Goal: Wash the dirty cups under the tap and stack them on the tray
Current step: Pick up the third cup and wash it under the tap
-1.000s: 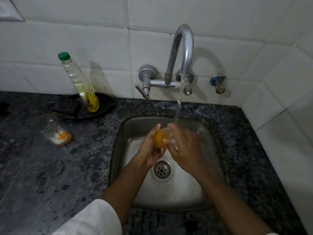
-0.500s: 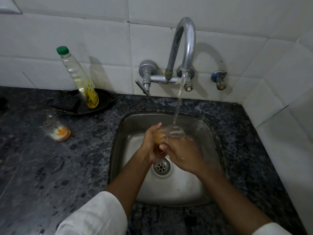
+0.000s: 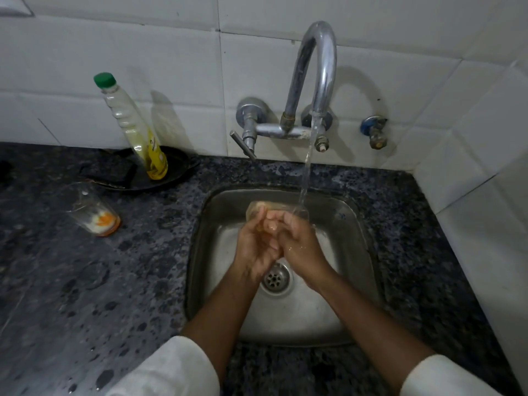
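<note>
You held the glass cup (image 3: 275,210) over the sink (image 3: 347,295) at frame centre, both your left hand (image 3: 255,247) and right hand (image 3: 303,245) curled round it. It lay on its side, long axis running left to right, its right end under the tap (image 3: 319,61) stream. The second dirty cup (image 3: 94,211) waited on the worktop (image 3: 71,295) at centre left, nearer your left hand.
</note>
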Available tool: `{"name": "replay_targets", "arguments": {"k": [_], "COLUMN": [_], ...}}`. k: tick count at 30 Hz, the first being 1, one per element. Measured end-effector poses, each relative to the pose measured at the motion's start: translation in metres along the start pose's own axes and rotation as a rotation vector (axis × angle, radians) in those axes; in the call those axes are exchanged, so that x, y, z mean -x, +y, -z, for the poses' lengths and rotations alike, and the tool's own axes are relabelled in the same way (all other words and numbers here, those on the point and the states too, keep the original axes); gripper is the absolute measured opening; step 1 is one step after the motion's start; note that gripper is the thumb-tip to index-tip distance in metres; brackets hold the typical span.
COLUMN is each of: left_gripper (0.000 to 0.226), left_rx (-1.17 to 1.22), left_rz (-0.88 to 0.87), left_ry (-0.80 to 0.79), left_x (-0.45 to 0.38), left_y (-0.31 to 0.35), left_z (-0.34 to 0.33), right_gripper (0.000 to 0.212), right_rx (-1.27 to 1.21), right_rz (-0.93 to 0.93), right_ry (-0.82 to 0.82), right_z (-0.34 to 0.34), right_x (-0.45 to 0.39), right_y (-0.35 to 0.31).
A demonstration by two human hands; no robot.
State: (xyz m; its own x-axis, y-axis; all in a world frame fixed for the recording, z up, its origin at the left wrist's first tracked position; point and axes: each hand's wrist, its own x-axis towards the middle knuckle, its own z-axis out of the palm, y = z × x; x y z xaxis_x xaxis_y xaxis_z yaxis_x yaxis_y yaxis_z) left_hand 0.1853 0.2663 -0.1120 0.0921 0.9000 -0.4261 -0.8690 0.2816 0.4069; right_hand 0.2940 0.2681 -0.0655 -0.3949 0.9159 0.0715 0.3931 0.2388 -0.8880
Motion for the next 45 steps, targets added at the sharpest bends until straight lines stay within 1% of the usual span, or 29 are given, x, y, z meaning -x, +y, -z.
{"name": "replay_targets", "arguments": {"k": [2,3,4,5,7,9,10,11,12,13,15,16,17,18,19,20,21,22,23,24,25,27,29,30,32,35,39,42,45], "left_gripper": [0.042,0.040,0.041,0.045,0.052,0.052,0.050,0.043,0.036,0.033,0.033,0.037,0.039,0.040,0.041,0.043,0.044,0.043,0.042,0.041,0.039,0.036,0.045,0.052,0.061,0.067,0.068,0.070,0.064], "left_rx": [-0.108,-0.185,-0.236,-0.236,-0.173,-0.062,-0.014,0.015,0.054,0.070,0.042,0.031,0.018,-0.018,-0.074,-0.145,-0.194,-0.223,-0.233,-0.230,-0.226,-0.257,-0.387,-0.507,-0.804,-1.100,-1.230,-1.086,-0.710], "left_rz": [0.023,0.068,0.097,0.127,0.183,0.158,0.132,0.093,0.054,0.026,-0.022,-0.019,0.007,0.042,0.086,0.126,0.155,0.180,0.190,0.187,0.163,0.020,-0.201,-0.307,-0.521,-0.753,-0.854,-0.752,-0.470], "left_ry": [-0.021,0.026,0.077,0.106,0.114,0.082,0.045,0.024,0.012,-0.002,-0.029,-0.030,-0.013,0.026,0.074,0.132,0.190,0.231,0.251,0.256,0.269,0.332,0.384,0.379,0.327,0.182,0.068,0.064,0.126], "left_x": [0.000,-0.001,-0.001,0.001,0.002,0.003,0.005,0.004,0.004,0.004,0.006,0.007,0.005,0.004,0.000,-0.001,-0.002,-0.003,-0.003,-0.001,0.000,0.007,0.016,0.019,0.025,0.033,0.029,0.023,0.016], "left_y": [0.008,0.011,0.011,0.010,0.008,0.006,0.008,0.007,0.004,-0.002,-0.010,-0.011,-0.010,-0.006,-0.002,0.002,0.004,0.004,0.002,0.001,-0.002,-0.011,-0.020,-0.023,-0.026,-0.024,-0.020,-0.009,-0.003], "left_z": [0.004,0.004,0.002,0.000,-0.001,0.001,0.003,0.005,0.008,0.010,0.008,0.004,0.001,-0.004,-0.007,-0.012,-0.015,-0.015,-0.015,-0.017,-0.017,-0.019,-0.017,-0.015,-0.008,-0.009,-0.012,-0.017,-0.028], "right_gripper": [0.028,0.027,0.023,0.021,0.023,0.025,0.026,0.024,0.021,0.018,0.015,0.014,0.016,0.020,0.022,0.023,0.023,0.023,0.024,0.026,0.027,0.024,0.024,0.027,0.031,0.030,0.025,0.023,0.022], "right_rx": [0.457,0.748,0.852,0.861,0.847,0.825,0.807,0.722,0.547,0.248,-0.502,-0.730,-0.768,-0.619,-0.311,0.078,0.392,0.542,0.526,0.389,0.144,-0.517,-1.054,-1.232,-1.445,-1.578,-1.629,-1.457,-1.158], "right_rz": [0.170,0.226,0.231,0.254,0.295,0.278,0.226,0.151,0.032,-0.118,-0.383,-0.451,-0.451,-0.358,-0.185,0.006,0.131,0.177,0.176,0.172,0.085,-0.234,-0.489,-0.558,-0.627,-0.678,-0.682,-0.691,-0.519], "right_ry": [-0.233,-0.361,-0.416,-0.396,-0.275,-0.171,-0.144,-0.140,-0.107,-0.047,0.030,0.043,0.031,-0.011,-0.099,-0.229,-0.342,-0.407,-0.397,-0.327,-0.202,0.093,0.260,0.309,0.374,0.459,0.510,0.502,0.390], "right_z": [0.010,0.018,0.024,0.024,0.009,-0.003,-0.006,-0.006,-0.002,0.000,-0.003,-0.007,-0.010,-0.010,-0.005,0.001,0.008,0.014,0.013,0.009,0.003,-0.013,-0.023,-0.026,-0.028,-0.036,-0.038,-0.028,-0.016], "right_x": [0.004,0.003,0.001,0.000,0.004,0.008,0.010,0.010,0.008,0.003,0.001,0.003,0.006,0.010,0.013,0.014,0.013,0.013,0.013,0.015,0.019,0.024,0.028,0.030,0.032,0.031,0.022,0.015,0.012], "right_y": [0.007,0.011,0.012,0.009,-0.004,-0.006,-0.005,-0.005,-0.007,-0.010,-0.016,-0.017,-0.013,-0.004,0.009,0.022,0.032,0.038,0.046,0.047,0.045,0.041,0.040,0.041,0.038,0.036,0.034,0.028,0.019]}}
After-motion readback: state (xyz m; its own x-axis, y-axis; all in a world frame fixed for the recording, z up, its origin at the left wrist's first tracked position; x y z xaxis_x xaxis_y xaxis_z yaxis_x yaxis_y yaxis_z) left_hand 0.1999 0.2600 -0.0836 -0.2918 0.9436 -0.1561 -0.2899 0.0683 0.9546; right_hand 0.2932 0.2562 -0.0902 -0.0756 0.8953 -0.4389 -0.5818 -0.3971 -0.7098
